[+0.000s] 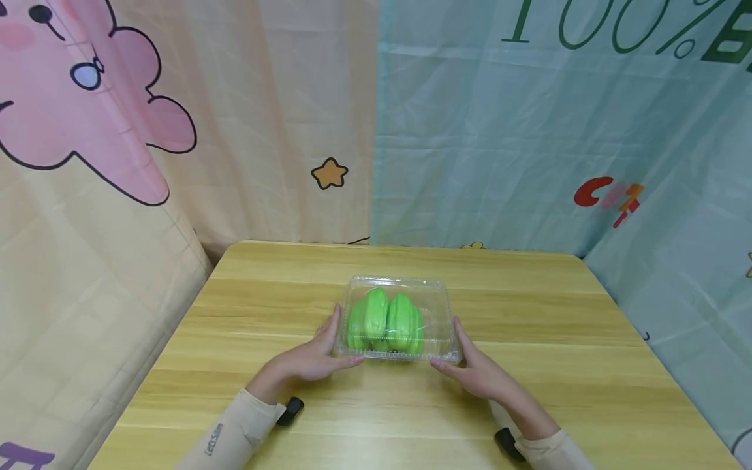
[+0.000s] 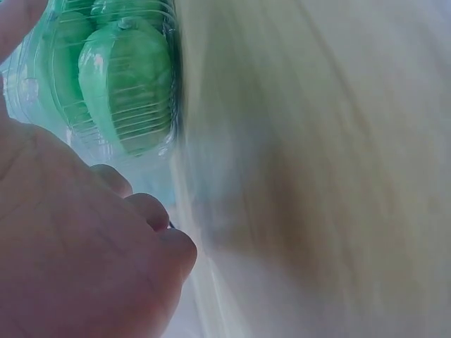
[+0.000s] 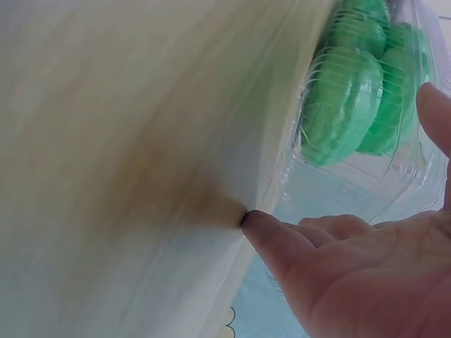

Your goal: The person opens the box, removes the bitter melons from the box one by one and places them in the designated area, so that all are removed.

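Between my two hands is a clear plastic clamshell box (image 1: 437, 320) with its lid down over several bright green, ridged, fruit-shaped pieces (image 1: 376, 320). My left hand (image 1: 314, 356) holds the box's left side, its thumb along the front left corner and its fingers up the side. The right hand (image 1: 476, 369) grips the opposite side in the same way, thumb at the front right corner. Ribbed plastic walls and the green pieces (image 3: 342, 105) show close up in the right wrist view. The left wrist view shows the left hand's curled fingers (image 2: 148, 211) beside the box.
The box is over the middle of a wood-grain table (image 1: 505, 294). Printed curtains (image 1: 282, 98) hang behind the table and along both sides. Each wrist wears a small black device (image 1: 290, 411), close above the tabletop.
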`<state>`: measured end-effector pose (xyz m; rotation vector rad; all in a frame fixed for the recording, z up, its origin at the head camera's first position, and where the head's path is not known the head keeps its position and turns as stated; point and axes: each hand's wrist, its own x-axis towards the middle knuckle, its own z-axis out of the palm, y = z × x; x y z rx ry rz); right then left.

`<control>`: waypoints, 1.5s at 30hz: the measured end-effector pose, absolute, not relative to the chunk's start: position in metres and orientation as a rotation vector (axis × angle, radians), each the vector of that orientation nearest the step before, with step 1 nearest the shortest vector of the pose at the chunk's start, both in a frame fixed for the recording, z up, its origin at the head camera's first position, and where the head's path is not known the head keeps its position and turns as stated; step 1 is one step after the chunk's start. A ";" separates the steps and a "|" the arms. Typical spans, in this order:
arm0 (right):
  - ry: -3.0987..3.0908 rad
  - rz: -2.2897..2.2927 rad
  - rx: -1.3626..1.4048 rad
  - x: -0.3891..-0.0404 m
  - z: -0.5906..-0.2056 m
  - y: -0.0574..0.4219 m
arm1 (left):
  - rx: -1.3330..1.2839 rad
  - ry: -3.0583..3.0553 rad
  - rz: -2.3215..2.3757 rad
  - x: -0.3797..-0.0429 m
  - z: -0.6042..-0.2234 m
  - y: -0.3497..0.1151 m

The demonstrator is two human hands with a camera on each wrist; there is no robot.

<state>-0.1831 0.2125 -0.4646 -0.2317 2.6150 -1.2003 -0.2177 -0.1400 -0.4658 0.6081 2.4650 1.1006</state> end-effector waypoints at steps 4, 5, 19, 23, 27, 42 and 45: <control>2.562 -1.224 -0.263 -0.183 -0.463 0.214 | 0.604 2.462 1.109 -0.218 -0.465 -0.140; 2.555 -1.223 -0.276 -0.182 -0.462 0.214 | 0.601 2.460 1.112 -0.218 -0.465 -0.140; 2.559 -1.200 -0.331 -0.182 -0.457 0.211 | 0.580 2.542 1.054 -0.214 -0.463 -0.139; 2.563 -1.208 -0.341 -0.181 -0.456 0.209 | 0.568 2.607 0.981 -0.212 -0.464 -0.139; 2.563 -1.235 -0.321 -0.181 -0.457 0.206 | 0.578 2.677 0.889 -0.210 -0.462 -0.138; 2.589 -1.214 -0.260 -0.183 -0.461 0.203 | 0.655 2.836 0.710 -0.203 -0.458 -0.140; 2.591 -1.204 -0.257 -0.183 -0.461 0.204 | 0.663 2.849 0.676 -0.201 -0.457 -0.140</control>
